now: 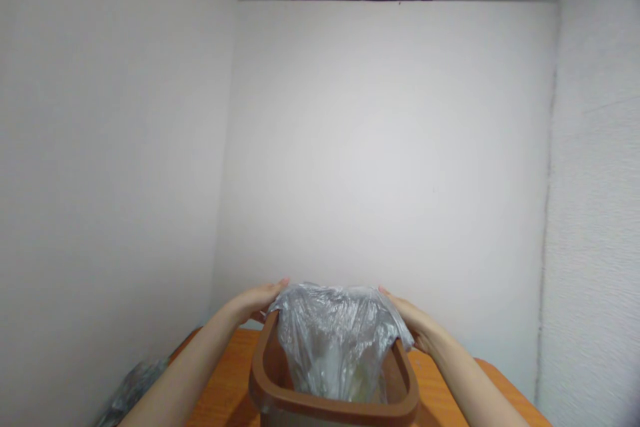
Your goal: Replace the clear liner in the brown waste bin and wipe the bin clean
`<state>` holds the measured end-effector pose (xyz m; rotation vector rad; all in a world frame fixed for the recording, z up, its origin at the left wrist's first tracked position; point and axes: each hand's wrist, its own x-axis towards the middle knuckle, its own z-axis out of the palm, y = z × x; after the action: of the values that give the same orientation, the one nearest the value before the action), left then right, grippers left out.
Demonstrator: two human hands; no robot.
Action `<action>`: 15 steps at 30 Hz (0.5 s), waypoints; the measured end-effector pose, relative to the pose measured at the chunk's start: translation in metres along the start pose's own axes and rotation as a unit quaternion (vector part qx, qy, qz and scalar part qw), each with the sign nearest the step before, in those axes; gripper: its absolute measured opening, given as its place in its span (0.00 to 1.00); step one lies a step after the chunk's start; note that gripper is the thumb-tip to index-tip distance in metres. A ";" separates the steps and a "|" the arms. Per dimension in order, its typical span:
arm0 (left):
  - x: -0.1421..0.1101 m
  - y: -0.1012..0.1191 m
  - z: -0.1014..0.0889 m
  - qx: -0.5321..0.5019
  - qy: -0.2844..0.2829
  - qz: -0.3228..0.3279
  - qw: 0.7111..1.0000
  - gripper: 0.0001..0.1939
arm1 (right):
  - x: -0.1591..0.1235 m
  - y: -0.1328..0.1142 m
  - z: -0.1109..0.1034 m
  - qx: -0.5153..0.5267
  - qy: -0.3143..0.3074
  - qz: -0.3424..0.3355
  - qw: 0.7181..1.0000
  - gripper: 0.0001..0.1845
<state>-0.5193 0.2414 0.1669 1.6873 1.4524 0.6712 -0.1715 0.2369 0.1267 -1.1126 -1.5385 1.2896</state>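
A trash bin with a brown rim and a paler body stands upright at the bottom centre. A thin, translucent grey plastic bag drapes over its far rim and hangs down inside, while the near rim is bare. At the far left corner, my left hand is closed on the bag's edge, thumb on top. My right hand grips the bag at the far right corner in the same way. Most fingers of both hands are hidden behind the bag and the rim.
The bin rests on an orange-brown wooden table. Beside my left forearm lies a crumpled heap of clear plastic at the lower left. White walls rise close behind the table and on both sides.
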 end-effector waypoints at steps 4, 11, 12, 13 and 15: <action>-0.001 0.004 -0.001 -0.002 0.015 -0.024 1.000 0.33 | 0.003 0.010 -0.003 0.041 -0.055 0.041 0.997 0.18; 0.003 0.007 0.000 0.046 0.042 0.003 0.998 0.19 | 0.004 0.018 -0.007 0.029 -0.026 0.010 0.999 0.10; 0.004 0.007 0.000 0.053 0.047 0.013 0.997 0.18 | 0.005 0.018 -0.007 0.020 -0.012 0.003 1.000 0.11; 0.006 0.006 0.000 0.060 0.056 0.025 0.996 0.17 | 0.006 0.018 -0.007 0.009 0.005 -0.006 1.000 0.11; 0.011 0.007 0.000 0.073 0.084 0.055 0.992 0.16 | 0.009 0.015 -0.007 -0.017 0.047 -0.027 0.998 0.11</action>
<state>-0.5135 0.2524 0.1714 1.8713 1.5661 0.7995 -0.1655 0.2485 0.1127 -1.1291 -1.5152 1.1623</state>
